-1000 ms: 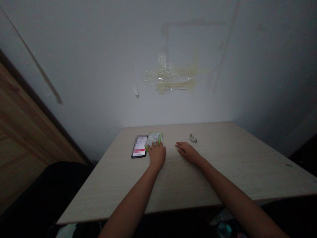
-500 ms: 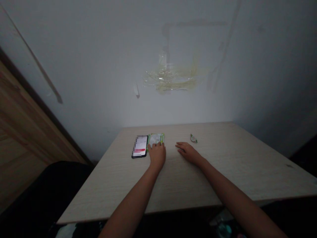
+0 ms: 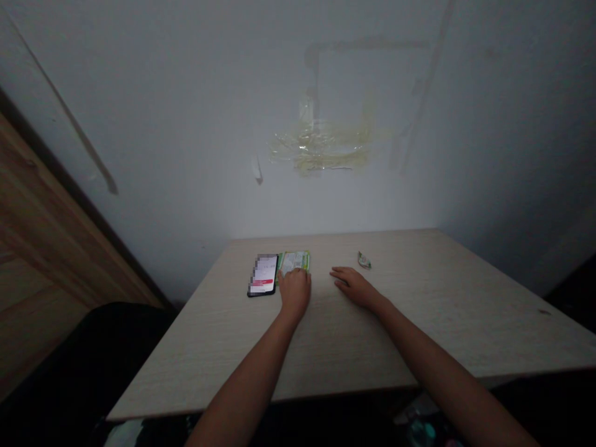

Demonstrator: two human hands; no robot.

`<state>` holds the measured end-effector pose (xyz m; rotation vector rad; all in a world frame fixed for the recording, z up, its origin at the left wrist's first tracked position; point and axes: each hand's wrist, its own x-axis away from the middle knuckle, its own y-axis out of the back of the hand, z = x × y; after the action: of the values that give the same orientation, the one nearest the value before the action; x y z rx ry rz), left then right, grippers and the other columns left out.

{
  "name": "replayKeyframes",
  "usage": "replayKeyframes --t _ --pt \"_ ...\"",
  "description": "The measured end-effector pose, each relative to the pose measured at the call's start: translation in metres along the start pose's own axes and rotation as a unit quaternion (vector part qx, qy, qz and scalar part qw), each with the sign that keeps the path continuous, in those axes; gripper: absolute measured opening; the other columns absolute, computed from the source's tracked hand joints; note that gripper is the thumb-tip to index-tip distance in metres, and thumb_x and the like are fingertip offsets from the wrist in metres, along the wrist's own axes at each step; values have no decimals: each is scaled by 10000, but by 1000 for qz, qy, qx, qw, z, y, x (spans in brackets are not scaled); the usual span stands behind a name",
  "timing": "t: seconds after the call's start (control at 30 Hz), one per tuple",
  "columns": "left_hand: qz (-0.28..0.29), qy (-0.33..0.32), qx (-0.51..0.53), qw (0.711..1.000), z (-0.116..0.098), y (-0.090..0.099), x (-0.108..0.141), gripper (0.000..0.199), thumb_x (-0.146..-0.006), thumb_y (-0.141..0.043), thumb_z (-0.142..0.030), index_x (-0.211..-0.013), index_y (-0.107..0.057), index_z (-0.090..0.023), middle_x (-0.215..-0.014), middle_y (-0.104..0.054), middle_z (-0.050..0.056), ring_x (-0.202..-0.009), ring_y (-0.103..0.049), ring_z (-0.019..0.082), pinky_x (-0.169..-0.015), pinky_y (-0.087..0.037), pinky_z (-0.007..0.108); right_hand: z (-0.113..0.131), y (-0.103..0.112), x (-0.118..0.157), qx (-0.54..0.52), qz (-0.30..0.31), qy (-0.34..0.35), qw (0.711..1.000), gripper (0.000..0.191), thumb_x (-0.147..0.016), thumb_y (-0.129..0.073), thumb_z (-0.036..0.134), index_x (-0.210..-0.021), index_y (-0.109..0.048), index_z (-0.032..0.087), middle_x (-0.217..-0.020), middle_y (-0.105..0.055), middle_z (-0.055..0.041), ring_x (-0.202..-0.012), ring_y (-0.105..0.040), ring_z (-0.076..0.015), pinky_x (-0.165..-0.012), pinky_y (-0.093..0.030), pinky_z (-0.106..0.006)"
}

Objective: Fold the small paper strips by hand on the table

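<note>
A green and white packet lies flat on the pale wooden table. My left hand is on its near edge, with the fingers curled and the thumb toward the phone. The phone, its screen lit, lies just left of the packet. My right hand rests on the tabletop with its fingers apart, holding nothing. Beyond it, slightly to the right, is a small crumpled green and white wrapper.
A grey wall with clear tape stands behind the table. On the left are wooden boards and a dark chair-like shape. Dim items lie below the table's front edge.
The fingers of my left hand have curled in and drawn back slightly, showing more of the packet. My right hand has stayed in place.
</note>
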<state>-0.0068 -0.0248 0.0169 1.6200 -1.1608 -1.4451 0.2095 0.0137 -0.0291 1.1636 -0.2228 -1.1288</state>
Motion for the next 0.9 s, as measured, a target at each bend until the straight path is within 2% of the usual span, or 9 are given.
replayKeyframes --t 0.1,0.37,0.67,0.9 --pt "1 8 -3 1000 1 -2 -2 390 -993 -387 -292 -1003 -745 -138 -989 -749 148 -938 -689 277 -1121 -267 549 0 1 0 4 4 -3 1000 397 -953 -512 289 -1316 -631 180 -1394 -591 -131 -1308 -528 -247 -1139 -388 -464" --pt "1 4 -8 1000 3 -2 -6 380 -996 -365 -232 -1095 -710 -109 -1084 -726 167 -1010 -677 292 -1137 -247 564 1 2 0 1 -3 0 1000 391 -955 -512 296 -1313 -634 198 -1387 -599 -123 -1302 -534 -247 -1133 -392 -474" --pt "-11 4 14 1000 2 -3 -6 266 -950 -480 -247 -1005 -716 -137 -1065 -730 139 -1047 -650 282 -1124 -271 520 2 2 0 0 1 -3 1000 394 -952 -519 290 -1320 -627 201 -1398 -588 -127 -1307 -531 -248 -1135 -389 -481" --pt "-14 23 65 998 3 -1 -3 206 -877 -637 -375 -869 -707 -182 -957 -741 83 -990 -637 252 -996 -376 416 4 4 0 -2 5 -1 1000 402 -954 -512 297 -1322 -624 181 -1399 -587 -131 -1313 -524 -247 -1142 -384 -469"
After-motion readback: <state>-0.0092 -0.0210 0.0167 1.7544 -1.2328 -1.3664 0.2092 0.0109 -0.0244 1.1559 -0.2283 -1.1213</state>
